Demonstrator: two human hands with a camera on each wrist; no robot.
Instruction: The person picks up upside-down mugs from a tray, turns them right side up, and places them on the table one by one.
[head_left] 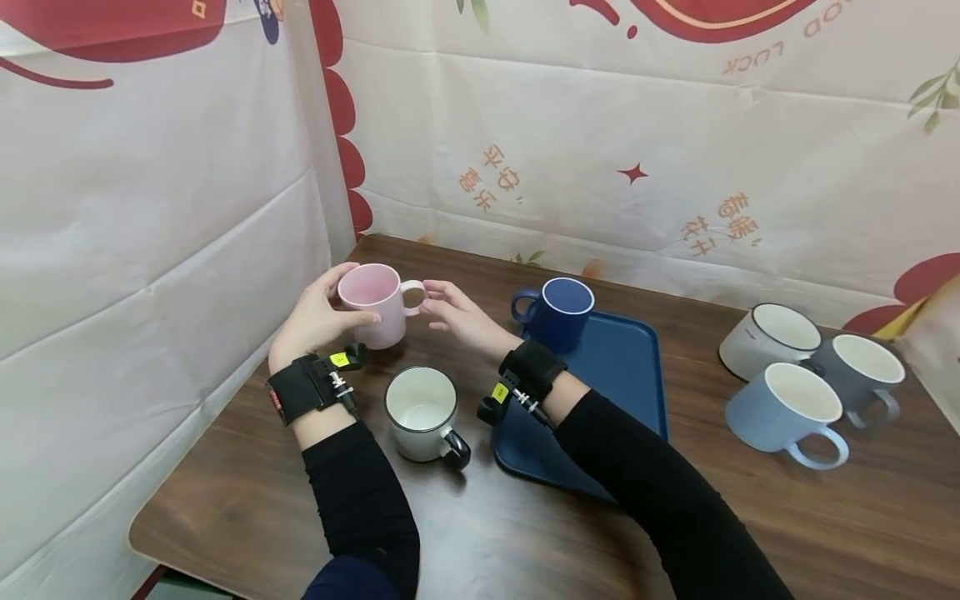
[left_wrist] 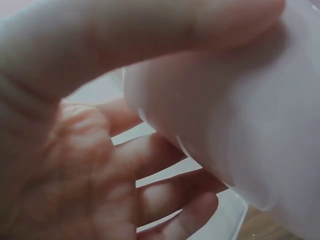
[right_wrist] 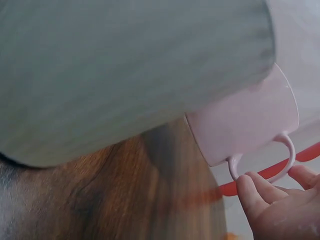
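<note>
Surface: dark wooden table [head_left: 525,533], white printed cloth [head_left: 150,250] walling its far and left edges.
Pink ceramic mug [head_left: 373,304]: near far-left corner.
Left hand [head_left: 315,321]: wrapped round it.
Right hand [head_left: 457,315]: fingers relaxed, at handle.

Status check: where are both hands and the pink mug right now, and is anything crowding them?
Left hand grips pink mug by its body. Right hand open, fingertips at the handle. White mug close below, blue tray to the right.

pink mug [head_left: 372,302], navy mug [head_left: 561,310] on a blue tray [head_left: 630,367], dark brown wood-grain table [head_left: 750,517].
</note>
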